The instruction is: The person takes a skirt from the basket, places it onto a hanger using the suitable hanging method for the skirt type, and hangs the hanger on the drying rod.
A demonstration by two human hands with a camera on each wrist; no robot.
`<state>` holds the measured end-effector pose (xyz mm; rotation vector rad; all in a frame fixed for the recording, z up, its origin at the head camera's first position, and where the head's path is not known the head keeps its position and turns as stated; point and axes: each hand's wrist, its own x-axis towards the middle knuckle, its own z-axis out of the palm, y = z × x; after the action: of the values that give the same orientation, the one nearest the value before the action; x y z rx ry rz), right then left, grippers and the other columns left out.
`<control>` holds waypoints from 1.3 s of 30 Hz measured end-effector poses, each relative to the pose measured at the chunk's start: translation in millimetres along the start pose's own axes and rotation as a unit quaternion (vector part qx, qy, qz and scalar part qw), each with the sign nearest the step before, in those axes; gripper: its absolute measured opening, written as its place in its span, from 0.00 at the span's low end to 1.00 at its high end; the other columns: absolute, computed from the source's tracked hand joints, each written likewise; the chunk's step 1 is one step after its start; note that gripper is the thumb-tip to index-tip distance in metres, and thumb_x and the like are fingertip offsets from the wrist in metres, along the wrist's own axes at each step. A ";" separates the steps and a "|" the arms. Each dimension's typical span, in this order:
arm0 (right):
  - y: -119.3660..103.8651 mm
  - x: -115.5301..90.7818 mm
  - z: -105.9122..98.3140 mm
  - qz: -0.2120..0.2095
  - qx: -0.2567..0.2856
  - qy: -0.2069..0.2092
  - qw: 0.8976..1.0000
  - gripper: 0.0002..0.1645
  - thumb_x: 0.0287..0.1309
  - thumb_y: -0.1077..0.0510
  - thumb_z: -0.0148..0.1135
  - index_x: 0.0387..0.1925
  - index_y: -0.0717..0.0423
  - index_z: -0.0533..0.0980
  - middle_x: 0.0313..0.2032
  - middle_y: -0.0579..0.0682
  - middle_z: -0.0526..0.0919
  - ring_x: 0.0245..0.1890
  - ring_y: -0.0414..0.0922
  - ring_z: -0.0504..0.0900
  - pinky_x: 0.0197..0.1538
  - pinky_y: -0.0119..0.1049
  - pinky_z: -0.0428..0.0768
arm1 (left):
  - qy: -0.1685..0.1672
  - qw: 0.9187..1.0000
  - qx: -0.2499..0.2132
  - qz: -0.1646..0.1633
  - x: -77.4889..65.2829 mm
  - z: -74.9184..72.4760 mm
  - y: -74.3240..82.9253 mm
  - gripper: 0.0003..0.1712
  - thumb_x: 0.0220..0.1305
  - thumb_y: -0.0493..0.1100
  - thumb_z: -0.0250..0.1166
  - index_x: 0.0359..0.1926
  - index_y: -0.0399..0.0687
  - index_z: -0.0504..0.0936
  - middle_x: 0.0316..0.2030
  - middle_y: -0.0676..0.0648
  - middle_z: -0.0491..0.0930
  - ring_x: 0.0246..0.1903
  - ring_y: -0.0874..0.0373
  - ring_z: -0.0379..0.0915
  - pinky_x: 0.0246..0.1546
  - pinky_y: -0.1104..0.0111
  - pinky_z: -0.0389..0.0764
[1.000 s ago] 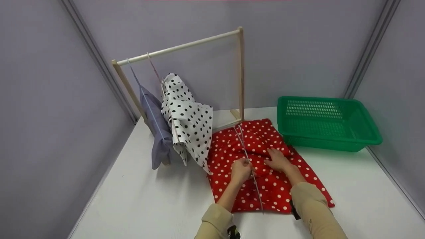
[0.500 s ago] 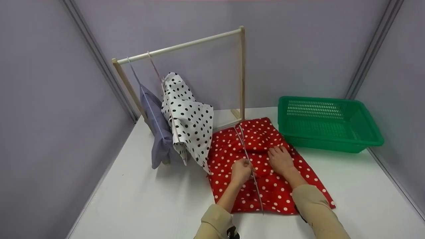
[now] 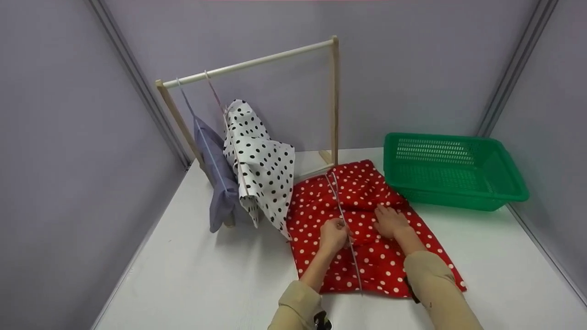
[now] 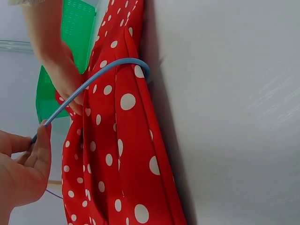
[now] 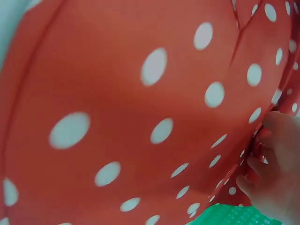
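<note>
A red cloth with white dots [image 3: 376, 270], rumpled in the middle, lies on the table. Across it runs a thin blue-grey clothes hanger [image 3: 354, 263], whose rounded end [image 4: 136, 62] bends at the cloth's near edge in the left wrist view. My left hand [image 3: 333, 236] pinches the hanger's wire between thumb and fingers, as the left wrist view also shows. To the right of the hanger, my right hand [image 3: 390, 222] rests on the cloth, fingers pointing away from me. In the right wrist view its fingertips touch a fold and are partly hidden.
At the back left stands a wooden rack [image 3: 335, 101] with a pale rail. From it hang a purple-grey cloth [image 3: 215, 169] and a white cloth with black dots [image 3: 270, 169]. A green plastic basket [image 3: 454, 197] sits right of the red cloth, close to it.
My right hand has shifted slightly to the right on the red cloth. The cloth's right part has spread a little outward. My left hand has kept its hold on the hanger.
</note>
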<state>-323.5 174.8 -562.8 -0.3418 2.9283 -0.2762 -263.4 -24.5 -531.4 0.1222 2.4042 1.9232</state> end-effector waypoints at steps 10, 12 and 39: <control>-14.5 -32.9 -1.9 -0.099 -0.001 0.025 0.995 0.25 0.62 0.52 0.55 0.55 0.62 0.71 0.56 0.63 0.70 0.58 0.61 0.66 0.56 0.60 0.63 | 0.006 1.000 -0.015 -0.023 -0.8 -6.2 -0.5 0.06 0.63 0.32 0.55 0.35 0.36 0.79 0.24 0.42 0.80 0.19 0.56 0.78 0.21 0.68 0.78; -18.4 -38.6 -1.3 -0.093 0.010 -0.022 0.995 0.29 0.60 0.48 0.56 0.59 0.56 0.69 0.60 0.61 0.66 0.61 0.60 0.63 0.56 0.62 0.61 | 0.004 1.000 -0.015 -0.022 -1.1 -6.2 -0.8 0.06 0.64 0.32 0.55 0.35 0.35 0.79 0.25 0.41 0.80 0.20 0.55 0.78 0.22 0.67 0.79; -10.0 -39.1 26.4 -0.248 -0.071 0.172 0.951 0.05 0.47 0.69 0.65 0.29 0.59 0.82 0.28 0.48 0.77 0.24 0.41 0.74 0.31 0.32 0.77 | -0.021 1.000 -0.005 0.007 -0.8 8.8 4.7 0.08 0.65 0.31 0.53 0.33 0.35 0.79 0.24 0.40 0.79 0.19 0.57 0.77 0.24 0.62 0.79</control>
<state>-278.7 170.4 -580.2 -1.1661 3.1572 -0.2039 -261.6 -15.0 -528.8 0.1776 2.3745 1.9177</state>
